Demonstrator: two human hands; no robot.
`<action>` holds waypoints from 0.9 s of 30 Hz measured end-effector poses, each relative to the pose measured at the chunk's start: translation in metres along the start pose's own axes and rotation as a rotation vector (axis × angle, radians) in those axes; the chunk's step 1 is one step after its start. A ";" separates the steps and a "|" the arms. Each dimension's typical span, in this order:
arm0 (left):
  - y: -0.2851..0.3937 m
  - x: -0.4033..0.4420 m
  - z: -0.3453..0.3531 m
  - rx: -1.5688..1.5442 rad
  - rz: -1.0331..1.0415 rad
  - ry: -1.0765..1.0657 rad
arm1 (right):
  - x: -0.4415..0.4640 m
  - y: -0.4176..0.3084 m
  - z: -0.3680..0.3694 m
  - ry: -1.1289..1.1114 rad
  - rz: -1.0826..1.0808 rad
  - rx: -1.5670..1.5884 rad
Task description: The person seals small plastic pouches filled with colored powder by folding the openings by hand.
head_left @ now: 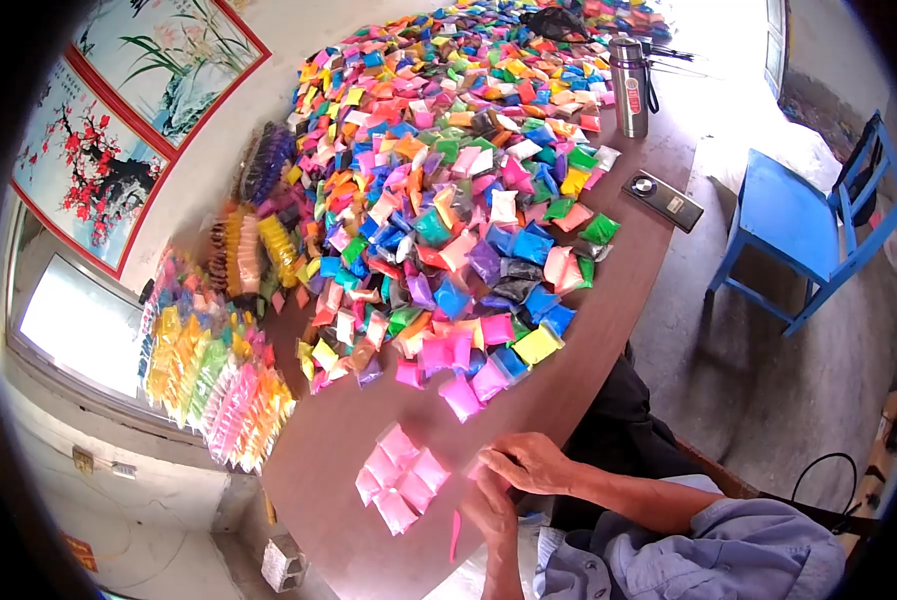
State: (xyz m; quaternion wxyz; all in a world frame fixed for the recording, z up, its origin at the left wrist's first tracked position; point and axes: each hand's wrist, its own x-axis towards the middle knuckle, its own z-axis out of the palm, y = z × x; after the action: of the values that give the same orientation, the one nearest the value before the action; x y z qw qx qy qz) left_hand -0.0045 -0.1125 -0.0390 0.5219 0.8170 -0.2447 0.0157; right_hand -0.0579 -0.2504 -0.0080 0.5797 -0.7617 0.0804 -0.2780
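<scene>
My right hand [530, 463] is closed, its fingers bent together over the table's near edge. Just below and left of it, my left hand [490, 505] meets its fingertips. A small pale pink piece shows between the fingertips; its shape is mostly hidden. Left of my hands, a block of joined light pink packets [401, 478] lies flat on the brown table [338, 540]. A thin bright pink strip [455, 535] lies beside my left hand.
A large heap of colourful packets [458, 200] covers the table's far part. Bundled packets [208, 370] stand at the left. A steel flask [628, 90] and a dark device [663, 200] are on the right side, with a blue chair [788, 215] beyond.
</scene>
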 end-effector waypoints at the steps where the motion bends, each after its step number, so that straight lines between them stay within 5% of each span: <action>1: -0.004 -0.001 0.001 0.000 0.000 -0.003 | -0.001 0.001 0.001 0.002 0.002 0.000; 4: -0.012 0.000 0.007 -0.128 -0.044 -0.019 | -0.003 0.002 0.003 0.091 0.075 0.096; 7: -0.011 0.001 0.013 -0.168 0.193 0.006 | -0.003 0.001 0.001 0.095 0.218 0.102; 10: -0.002 -0.005 -0.004 -0.024 -0.077 -0.225 | -0.003 -0.002 0.001 0.108 0.194 0.092; 14: 0.003 -0.003 0.000 0.046 0.004 -0.035 | 0.001 -0.003 0.002 0.070 0.143 0.045; 27: 0.016 0.006 -0.001 -0.163 -0.028 -0.014 | -0.006 0.006 0.004 0.086 0.027 0.053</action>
State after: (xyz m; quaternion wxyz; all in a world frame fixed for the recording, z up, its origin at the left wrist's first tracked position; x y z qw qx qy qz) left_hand -0.0057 -0.1192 -0.0232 0.5850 0.7754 -0.2373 -0.0173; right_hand -0.0598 -0.2456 -0.0163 0.5993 -0.7324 0.1079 -0.3046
